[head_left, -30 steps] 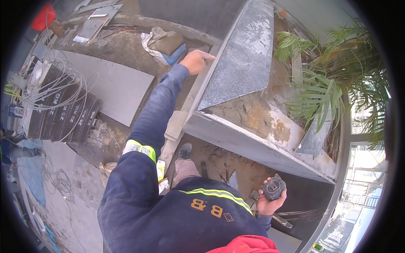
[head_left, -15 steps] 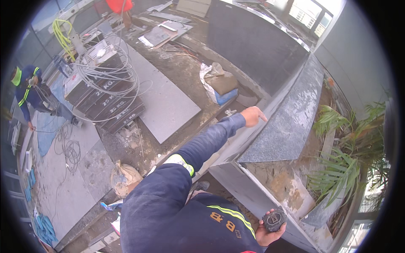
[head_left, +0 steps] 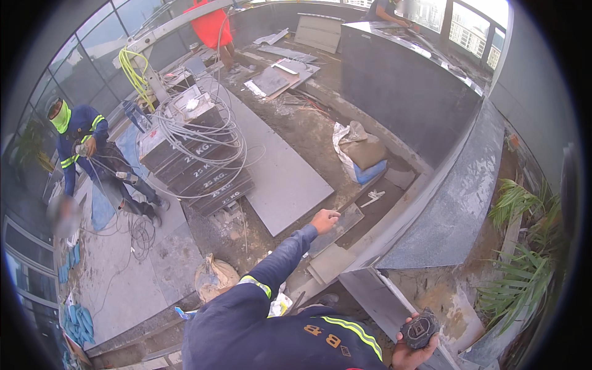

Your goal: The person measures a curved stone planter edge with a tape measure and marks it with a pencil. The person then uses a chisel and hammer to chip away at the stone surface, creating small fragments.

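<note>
My left hand (head_left: 324,221), on an outstretched arm, holds nothing, its index finger extended over the narrow boards and trench beside the low wall. A speckled stone slab (head_left: 444,191) tops that wall to the right. My right hand (head_left: 408,353), low at the right, grips a dark rounded case (head_left: 422,327), possibly a tape measure, near the planter's edge. A grey sheet (head_left: 283,191) lies on the ground beyond my left hand, and loose pale tiles (head_left: 328,264) lie just below it.
A co-worker (head_left: 83,145) in a neon face covering stands left, holding cable. Weight blocks (head_left: 203,188) under coiled cables stand centre-left. Another person (head_left: 209,24) in red is behind them, another (head_left: 382,15) at the back right. A sack (head_left: 364,154) lies mid-right; palm fronds (head_left: 518,283) overhang the right.
My view has lifted and swung left, bringing more of the site and co-workers into sight. My outstretched left arm now sits lower in the picture. My right hand still grips the dark case.
</note>
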